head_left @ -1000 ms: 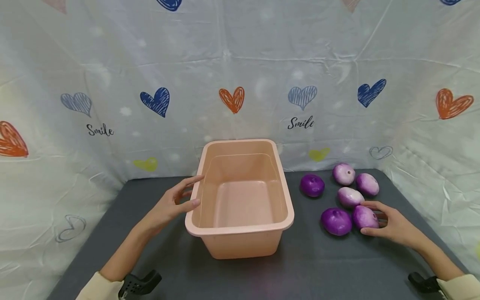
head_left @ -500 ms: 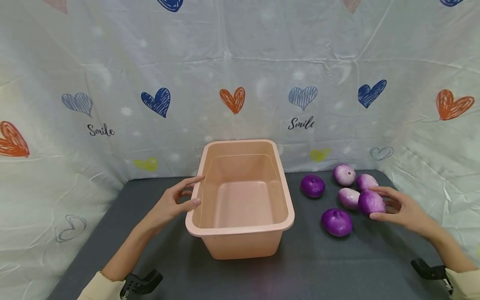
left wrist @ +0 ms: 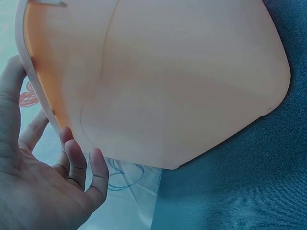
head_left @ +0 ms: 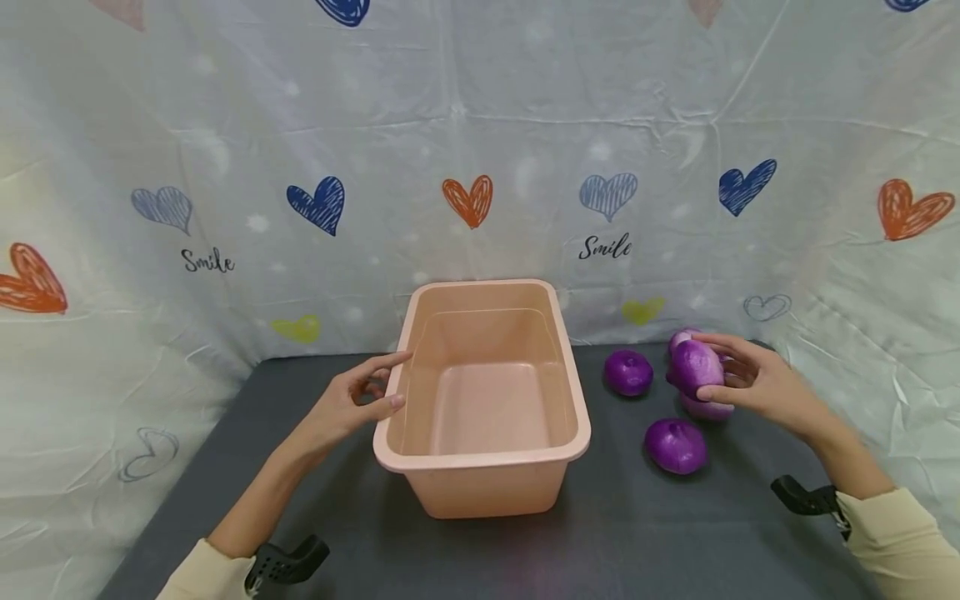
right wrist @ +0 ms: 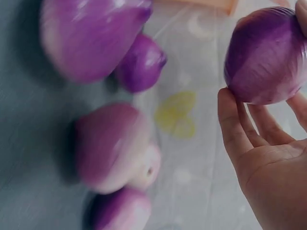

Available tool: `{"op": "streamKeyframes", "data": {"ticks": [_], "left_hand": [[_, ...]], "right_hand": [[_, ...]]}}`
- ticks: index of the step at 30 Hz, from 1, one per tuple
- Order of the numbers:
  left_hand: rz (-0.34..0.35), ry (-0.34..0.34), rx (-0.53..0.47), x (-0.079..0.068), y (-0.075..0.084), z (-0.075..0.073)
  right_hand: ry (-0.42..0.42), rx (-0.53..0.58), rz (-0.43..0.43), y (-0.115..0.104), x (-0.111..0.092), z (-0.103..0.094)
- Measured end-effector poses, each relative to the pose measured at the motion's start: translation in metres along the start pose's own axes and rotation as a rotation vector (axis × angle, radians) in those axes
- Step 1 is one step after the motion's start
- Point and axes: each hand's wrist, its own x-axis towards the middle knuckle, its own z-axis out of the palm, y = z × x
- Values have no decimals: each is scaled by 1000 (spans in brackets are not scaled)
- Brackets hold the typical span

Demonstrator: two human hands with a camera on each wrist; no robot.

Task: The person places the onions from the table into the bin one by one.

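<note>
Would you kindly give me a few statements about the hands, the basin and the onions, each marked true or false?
1. The right hand holds a purple onion. True.
2. The left hand holds an onion too. False: the left hand touches the rim of the basin.
3. In the head view, the basin stands left of all the onions. True.
4. One onion lies inside the basin. False: every onion in view is outside it.
5. The backdrop has printed hearts on it. True.
6. The table is bright red. False: it looks dark grey in the head view.
</note>
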Motion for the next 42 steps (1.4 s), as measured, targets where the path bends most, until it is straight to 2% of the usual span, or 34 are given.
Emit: {"op": "streamKeyframes", "data": {"ticks": [7,18,28,42], "left_hand": [[14,-5,4,1,-1,-1],[30,-2,-1,1,-2,-3],[51,-12,1,3,-4,-2],[27,1,11,3,-3,-2]], "right_hand": [[-20,50,-73,-14,28,15],[-20,71,-110,-42,66,44],[-54,148,-170,-60,88,63],[-137,248,-257,-80,113,95]]}}
